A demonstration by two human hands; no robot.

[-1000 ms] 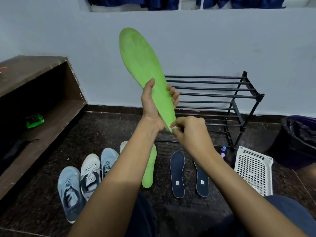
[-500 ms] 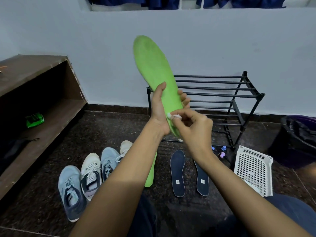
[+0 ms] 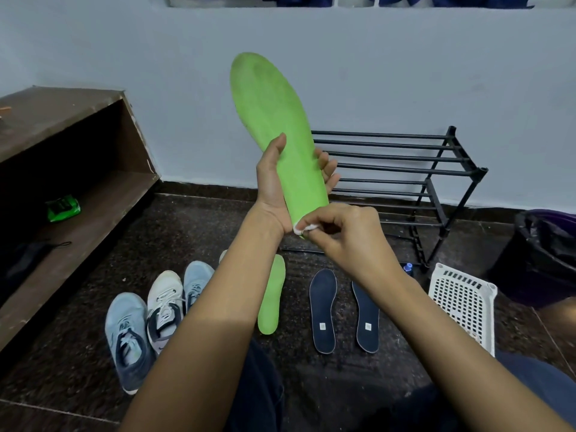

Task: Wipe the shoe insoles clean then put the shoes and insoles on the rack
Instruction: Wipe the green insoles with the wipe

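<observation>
At centre frame, above the floor, the left hand wraps the green insole at its waist, thumb on the near face and fingers behind, with the toe end tipped toward 11 o'clock. The right hand pinches a white wipe against the heel edge. The insole looks light, thin and bendy — gripping it mid-length likely keeps it from flopping under rubbing pressure. From there, the second green insole lies on the floor at 6 o'clock and the rack stands at 3 o'clock.
</observation>
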